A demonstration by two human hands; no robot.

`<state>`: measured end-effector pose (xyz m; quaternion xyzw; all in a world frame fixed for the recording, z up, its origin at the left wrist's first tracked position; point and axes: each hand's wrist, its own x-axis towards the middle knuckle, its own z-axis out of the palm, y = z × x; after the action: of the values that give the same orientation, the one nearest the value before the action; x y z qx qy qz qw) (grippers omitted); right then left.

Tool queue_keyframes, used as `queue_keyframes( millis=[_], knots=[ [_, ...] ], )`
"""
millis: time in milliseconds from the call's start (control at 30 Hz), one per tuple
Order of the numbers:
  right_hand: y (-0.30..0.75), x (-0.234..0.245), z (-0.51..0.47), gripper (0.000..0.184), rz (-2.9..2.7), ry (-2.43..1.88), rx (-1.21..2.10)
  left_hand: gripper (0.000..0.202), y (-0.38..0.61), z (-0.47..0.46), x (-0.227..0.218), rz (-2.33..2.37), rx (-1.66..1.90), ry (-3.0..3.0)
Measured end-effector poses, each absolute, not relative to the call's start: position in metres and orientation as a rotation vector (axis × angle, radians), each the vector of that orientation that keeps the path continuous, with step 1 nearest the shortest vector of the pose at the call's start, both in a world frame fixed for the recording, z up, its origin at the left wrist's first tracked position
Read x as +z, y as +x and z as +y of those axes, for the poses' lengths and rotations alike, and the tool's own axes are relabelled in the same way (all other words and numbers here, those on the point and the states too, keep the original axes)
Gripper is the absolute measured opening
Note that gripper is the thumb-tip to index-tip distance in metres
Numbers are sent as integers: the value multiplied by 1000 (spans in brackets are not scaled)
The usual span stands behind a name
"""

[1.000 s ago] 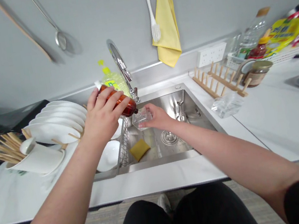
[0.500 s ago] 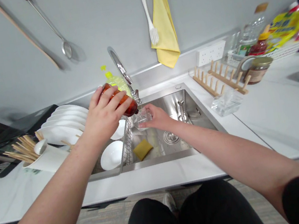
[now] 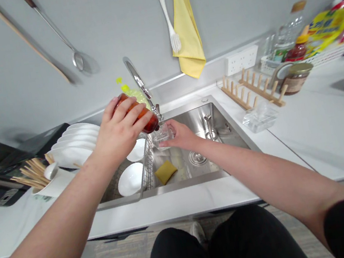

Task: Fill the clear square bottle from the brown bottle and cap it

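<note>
My left hand (image 3: 122, 126) is wrapped round an amber bottle (image 3: 147, 122), tipped with its dark mouth end pointing down to the right. Just below that mouth, my right hand (image 3: 180, 134) grips a clear container (image 3: 162, 136) over the sink (image 3: 197, 182). Its exact shape is hard to make out, and whether liquid is flowing cannot be seen. A yellow sponge (image 3: 166, 172) lies on the sink bottom. Left of it, white bowls (image 3: 131, 180) sit in a wire basket (image 3: 147, 168).
White plates (image 3: 73, 152) stand upright at the left, beside a holder with chopsticks (image 3: 36, 173). Behind the sink are the faucet (image 3: 137, 77) and a yellow-green pump bottle (image 3: 125, 88). To the right are a wooden rack (image 3: 257, 88), a clear box (image 3: 261, 118) and a jar (image 3: 297, 78).
Both hands keep their grip and pose, with the bottle still tilted toward the clear container. The view has shifted slightly.
</note>
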<state>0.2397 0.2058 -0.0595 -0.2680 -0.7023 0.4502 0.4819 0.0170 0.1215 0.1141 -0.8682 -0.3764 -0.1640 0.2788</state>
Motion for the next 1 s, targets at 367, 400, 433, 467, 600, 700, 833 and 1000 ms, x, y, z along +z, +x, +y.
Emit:
queue_keyframes(
  millis=[367, 400, 433, 467, 600, 700, 833, 1000],
  knots=[
    [238, -61, 203, 73, -1674, -643, 1143, 56, 28, 118, 125, -1119, -476, -2468],
    [238, -60, 203, 73, -1674, -642, 1141, 56, 28, 118, 126, -1123, -466, -2462],
    [238, -60, 203, 72, -1673, -639, 1139, 55, 28, 117, 126, -1130, -469, -2461],
    [238, -60, 203, 72, -1672, -632, 1138, 54, 28, 117, 126, -1140, -485, -2464],
    [238, -61, 203, 74, -1663, -621, 1136, 50, 29, 116, 127, -1165, -557, -2498],
    [237, -62, 204, 74, -1665, -638, 1134, 50, 29, 117, 126, -1150, -542, -2506],
    [237, -64, 207, 73, -1670, -627, 1125, 54, 25, 117, 122, -1150, -496, -2471],
    [238, -66, 208, 74, -1670, -627, 1125, 59, 20, 116, 113, -1160, -451, -2426]
  ],
)
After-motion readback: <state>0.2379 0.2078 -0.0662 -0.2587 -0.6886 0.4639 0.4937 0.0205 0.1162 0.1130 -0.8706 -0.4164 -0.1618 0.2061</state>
